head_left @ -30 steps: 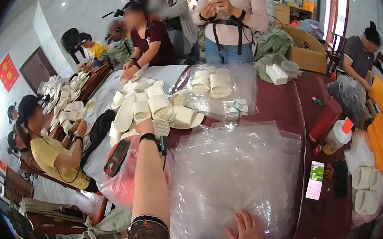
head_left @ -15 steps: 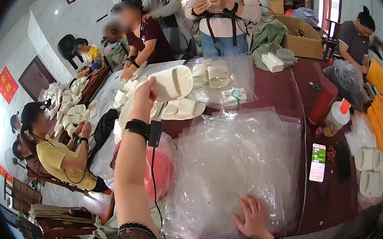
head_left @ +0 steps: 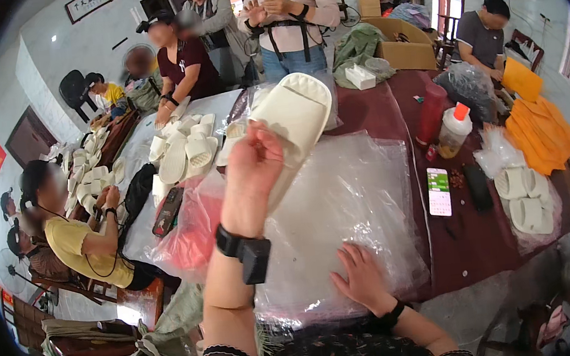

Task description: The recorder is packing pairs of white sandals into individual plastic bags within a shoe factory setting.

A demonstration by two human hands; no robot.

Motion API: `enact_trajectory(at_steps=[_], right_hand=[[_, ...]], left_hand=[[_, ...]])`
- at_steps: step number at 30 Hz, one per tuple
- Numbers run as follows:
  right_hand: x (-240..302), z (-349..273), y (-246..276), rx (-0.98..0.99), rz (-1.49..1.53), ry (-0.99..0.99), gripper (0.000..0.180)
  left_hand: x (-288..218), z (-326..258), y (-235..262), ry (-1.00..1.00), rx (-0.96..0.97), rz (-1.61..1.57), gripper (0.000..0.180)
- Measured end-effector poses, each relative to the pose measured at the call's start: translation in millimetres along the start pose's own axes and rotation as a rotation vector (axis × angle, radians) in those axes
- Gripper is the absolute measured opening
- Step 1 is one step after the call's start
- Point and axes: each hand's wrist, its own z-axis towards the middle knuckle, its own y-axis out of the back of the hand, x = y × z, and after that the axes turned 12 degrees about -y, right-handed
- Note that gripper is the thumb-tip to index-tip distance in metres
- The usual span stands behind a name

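My left hand [head_left: 255,161] is closed on a cream slide slipper [head_left: 301,115] and holds it raised above the table, sole side tilted away. A further pale slipper part shows under it, beside my wrist; I cannot tell whether it is a second slipper. My right hand [head_left: 363,279] rests with fingers spread on a stack of clear plastic bags [head_left: 350,206] near the front edge. Several more cream slippers [head_left: 175,160] lie loosely piled just beyond and left of my left arm.
A pink bag [head_left: 191,240] lies left of my forearm. Rightward are a phone [head_left: 439,191], a white bottle with an orange cap [head_left: 454,131], wrapped slippers [head_left: 528,201] and orange bags [head_left: 541,134]. Co-workers are around the table; one in yellow [head_left: 90,243] sits at left.
My left hand has come back toward me with the slipper, from the pile to over the plastic bags. My right hand stays on the bags. The whole view has shifted.
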Motion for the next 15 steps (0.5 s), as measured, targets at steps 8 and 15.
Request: enact_trajectory(at_steps=[8,15], right_hand=[[0.9,-4.3,-7.6,0.001,0.033,-0.005,0.054],[-5.8,-4.9,-10.8,-0.007,0.039,-0.007,0.059]], left_hand=[[84.3,-30.4,111.7,0.424,-0.129,0.693,0.025],[-2.0,-31.9,134.4,-0.532,0.64,2.072,0.034]])
